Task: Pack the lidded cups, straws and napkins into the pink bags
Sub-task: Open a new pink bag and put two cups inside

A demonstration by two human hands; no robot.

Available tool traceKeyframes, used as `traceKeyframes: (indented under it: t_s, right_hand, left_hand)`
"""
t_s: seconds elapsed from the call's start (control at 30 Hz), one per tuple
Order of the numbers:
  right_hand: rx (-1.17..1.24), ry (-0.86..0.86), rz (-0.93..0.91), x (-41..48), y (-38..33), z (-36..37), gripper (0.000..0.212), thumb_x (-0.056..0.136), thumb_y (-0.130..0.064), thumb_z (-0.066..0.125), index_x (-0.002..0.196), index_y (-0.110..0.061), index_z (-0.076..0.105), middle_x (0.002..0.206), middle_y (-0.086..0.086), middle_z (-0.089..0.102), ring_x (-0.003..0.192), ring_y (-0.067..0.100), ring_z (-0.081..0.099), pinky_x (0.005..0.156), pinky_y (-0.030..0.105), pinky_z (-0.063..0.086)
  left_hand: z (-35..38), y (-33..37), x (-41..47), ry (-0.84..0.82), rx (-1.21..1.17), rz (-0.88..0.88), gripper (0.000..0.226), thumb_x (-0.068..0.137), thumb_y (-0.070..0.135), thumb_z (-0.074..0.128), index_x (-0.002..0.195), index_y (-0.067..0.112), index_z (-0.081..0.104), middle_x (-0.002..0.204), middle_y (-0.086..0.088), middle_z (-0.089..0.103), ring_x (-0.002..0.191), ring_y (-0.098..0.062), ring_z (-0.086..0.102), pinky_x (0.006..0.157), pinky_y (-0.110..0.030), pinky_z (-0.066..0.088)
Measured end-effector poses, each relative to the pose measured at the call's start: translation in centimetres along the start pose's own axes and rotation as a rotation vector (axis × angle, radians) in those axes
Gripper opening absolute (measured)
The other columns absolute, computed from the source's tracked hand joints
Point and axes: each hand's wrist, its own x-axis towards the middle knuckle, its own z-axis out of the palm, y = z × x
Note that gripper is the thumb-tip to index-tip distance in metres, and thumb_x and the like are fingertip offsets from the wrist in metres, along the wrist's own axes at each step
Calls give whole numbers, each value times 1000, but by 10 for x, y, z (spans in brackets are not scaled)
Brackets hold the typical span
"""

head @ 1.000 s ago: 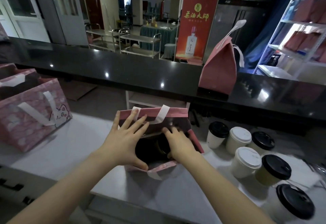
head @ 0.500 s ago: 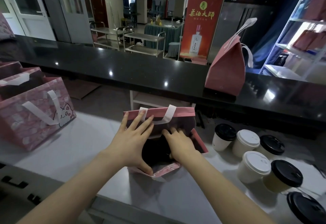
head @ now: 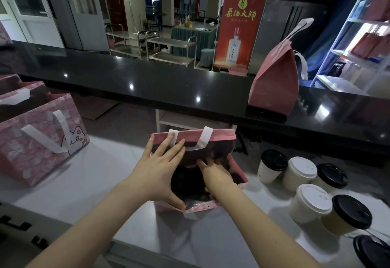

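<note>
— Pink bag (head: 213, 136), the open one: where does it stand?

— At the middle of the white table (head: 69, 185), mouth up, with both hands at it. Its far wall carries a white ribbon handle (head: 202, 139).

— What is the left hand (head: 157, 170) doing?

— It lies spread across the left side of the opening. The fingers rest flat on the far rim and the thumb presses the near rim, so its grip is wide and flat, bracing the bag rather than closing on anything.

— And the right hand (head: 218, 176)?

— It reaches down inside the bag. The fingertips are lost in the dark interior, so I cannot tell whether its grip is closed on something.

— Anything already inside?

— A black-lidded cup (head: 182, 180) shows between the two hands, low in the bag. More than that is too dark to make out.

— The other cups?

— Grouped on the table to the right of the bag: a black-lidded one (head: 272, 165) nearest it, a white-lidded one (head: 300, 172) just beside that, another white-lidded cup (head: 311, 202) closer to the camera, and a tan cup with a black lid (head: 348, 216) beside that one.

— Other bags?

— A pink bag with a cat drawing (head: 40, 141) stands at the left. Another pink bag (head: 274, 84), closed at the top, stands on the raised black counter (head: 147, 86) behind.
</note>
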Motion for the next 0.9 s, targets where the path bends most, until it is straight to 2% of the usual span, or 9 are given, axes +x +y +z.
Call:
traceKeyframes:
  t_s: [0.13, 0.27, 0.37, 0.57, 0.67, 0.73, 0.8, 0.83, 0.9]
  right_hand:
    - [-28, -48, 17, 17, -3, -3, 66, 85, -6, 61, 142, -21, 31, 139, 14, 36, 126, 41, 38, 100, 50, 41]
    - [-92, -114, -7, 29, -2, -15, 83, 76, -14, 75, 145, -24, 29, 140, 12, 34, 128, 38, 36, 103, 52, 39]
    - [-99, -51, -65, 27, 1, -22, 85, 74, -26, 78, 145, -28, 31, 142, 7, 34, 127, 33, 39, 98, 52, 43]
    - [-32, 198, -173, -3, 12, -60, 42, 90, -48, 55, 123, -22, 59, 122, -2, 54, 111, 19, 52, 91, 38, 47]
    - [-46, 306, -185, -28, 29, -71, 59, 89, -67, 34, 103, -22, 70, 116, -5, 60, 112, 17, 52, 99, 36, 40]
    - [-64, 303, -167, -43, 45, -68, 68, 82, -77, 27, 103, -29, 69, 130, -9, 54, 134, 13, 36, 115, 38, 22]
    - [-91, 289, -142, -51, 57, -65, 56, 83, -72, 40, 110, -30, 66, 144, -11, 43, 144, 13, 20, 120, 41, 10]
    - [-105, 295, -141, -53, 60, -65, 45, 86, -61, 51, 111, -27, 66, 146, -8, 42, 144, 15, 23, 120, 43, 13]
    - [-135, 406, -182, -47, 60, -63, 21, 82, -28, 71, 99, -15, 72, 136, 4, 55, 129, 26, 48, 107, 48, 38]
  left_hand:
    - [4, -13, 8, -4, -42, 8, 142, 45, 97, 40, 153, 20, -10, 160, 6, -20, 136, -17, -43, 111, -55, -24]
    - [9, -30, 18, 30, -139, 19, 135, 48, 99, 35, 154, 24, -4, 161, 9, -11, 139, -14, -38, 113, -49, -24]
    - [9, -40, 30, 14, -254, 25, 130, 49, 102, 29, 154, 30, -1, 162, 10, -8, 138, -9, -37, 114, -47, -24]
    - [8, -49, 49, -117, -354, 85, 139, 37, 105, 31, 153, 35, 0, 161, -1, -15, 133, -12, -45, 108, -47, -31]
    - [10, -51, 55, -142, -358, 98, 141, 34, 107, 30, 152, 36, -1, 160, -4, -19, 131, -14, -48, 106, -48, -34]
    - [11, -54, 59, -148, -364, 88, 142, 33, 107, 29, 153, 35, 0, 159, -5, -22, 129, -16, -50, 104, -50, -35]
    - [14, -56, 61, -141, -376, 77, 141, 34, 107, 28, 153, 35, 4, 158, -5, -22, 128, -16, -51, 103, -51, -36]
    - [15, -57, 62, -129, -390, 70, 141, 35, 108, 28, 153, 35, 5, 158, -5, -22, 127, -14, -51, 102, -49, -37]
    - [18, -56, 63, -91, -410, 63, 139, 35, 108, 27, 153, 36, 5, 158, -5, -22, 125, -11, -54, 98, -47, -40]
